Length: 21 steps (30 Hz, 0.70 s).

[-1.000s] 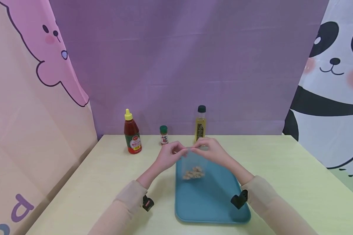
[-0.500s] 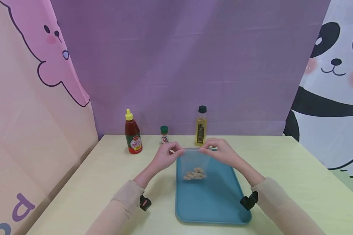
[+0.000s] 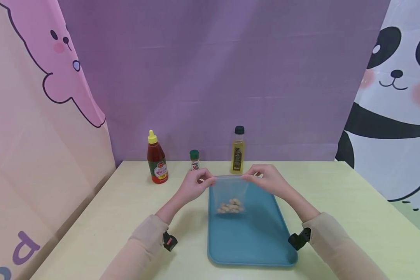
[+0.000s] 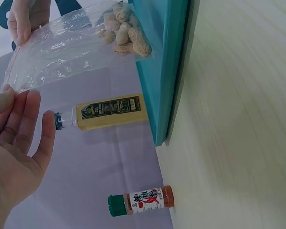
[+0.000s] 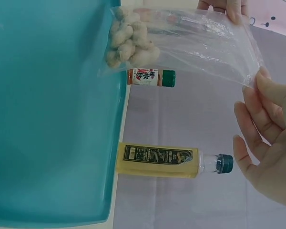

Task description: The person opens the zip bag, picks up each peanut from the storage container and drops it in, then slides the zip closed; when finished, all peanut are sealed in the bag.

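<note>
A clear zip bag [image 3: 228,190] hangs stretched between my two hands over the far part of the blue tray [image 3: 248,241]. Several peanuts in their shells [image 3: 231,206] lie in its bottom. My left hand [image 3: 195,183] pinches the bag's top left corner between thumb and forefinger. At the top right corner my right hand [image 3: 268,180] pinches the same edge. In the left wrist view, the bag's zip edge runs straight from one hand to the other, and the peanuts [image 4: 124,31] gather at the bag's low end, close by the tray's rim [image 4: 174,62].
Behind the tray stands an oil bottle [image 3: 237,151] with a dark cap. Left of it is a small green-capped spice jar [image 3: 194,160], partly hidden by my left hand. A ketchup bottle [image 3: 157,163] stands farther left on the pale table [image 3: 126,217]. A purple cloth [image 3: 213,77] hangs behind.
My hands have moved apart along the bag's top edge, the right hand toward the right and the left slightly left. The bag's mouth edge is now drawn out straight.
</note>
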{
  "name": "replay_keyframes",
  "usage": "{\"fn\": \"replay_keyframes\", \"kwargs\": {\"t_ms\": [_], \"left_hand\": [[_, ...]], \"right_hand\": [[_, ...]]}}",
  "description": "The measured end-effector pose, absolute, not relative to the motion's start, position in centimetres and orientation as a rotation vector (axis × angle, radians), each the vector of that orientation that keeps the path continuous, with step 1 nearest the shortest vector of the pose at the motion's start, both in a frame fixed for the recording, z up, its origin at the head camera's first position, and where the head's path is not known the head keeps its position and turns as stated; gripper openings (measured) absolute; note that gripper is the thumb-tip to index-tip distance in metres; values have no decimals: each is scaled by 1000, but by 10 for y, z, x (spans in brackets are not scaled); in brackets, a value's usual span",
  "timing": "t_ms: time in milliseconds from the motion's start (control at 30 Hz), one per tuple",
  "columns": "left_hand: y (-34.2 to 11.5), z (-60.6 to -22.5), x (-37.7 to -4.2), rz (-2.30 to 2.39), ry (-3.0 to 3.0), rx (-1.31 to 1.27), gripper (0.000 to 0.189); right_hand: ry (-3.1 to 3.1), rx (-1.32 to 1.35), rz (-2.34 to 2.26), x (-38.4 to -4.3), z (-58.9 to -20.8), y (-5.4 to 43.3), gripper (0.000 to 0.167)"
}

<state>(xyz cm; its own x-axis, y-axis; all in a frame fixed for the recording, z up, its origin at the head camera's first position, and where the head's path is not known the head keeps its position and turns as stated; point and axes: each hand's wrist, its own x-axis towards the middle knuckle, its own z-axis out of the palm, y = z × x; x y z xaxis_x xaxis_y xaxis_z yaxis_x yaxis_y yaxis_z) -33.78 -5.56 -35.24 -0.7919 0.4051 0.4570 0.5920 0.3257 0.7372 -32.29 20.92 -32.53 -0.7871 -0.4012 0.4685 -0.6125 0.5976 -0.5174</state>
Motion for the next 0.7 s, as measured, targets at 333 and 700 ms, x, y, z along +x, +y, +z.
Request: {"fn": "replay_keyframes", "kwargs": {"t_ms": [333, 700], "left_hand": [[-85, -346, -341, -1601, -2395, -803, 18], [-159, -339, -339, -1754, -2518, -845, 34]], "right_hand": [[-2407, 811, 1034, -326, -322, 177, 13], [-2454, 935, 1356, -324, -327, 114, 16]]}}
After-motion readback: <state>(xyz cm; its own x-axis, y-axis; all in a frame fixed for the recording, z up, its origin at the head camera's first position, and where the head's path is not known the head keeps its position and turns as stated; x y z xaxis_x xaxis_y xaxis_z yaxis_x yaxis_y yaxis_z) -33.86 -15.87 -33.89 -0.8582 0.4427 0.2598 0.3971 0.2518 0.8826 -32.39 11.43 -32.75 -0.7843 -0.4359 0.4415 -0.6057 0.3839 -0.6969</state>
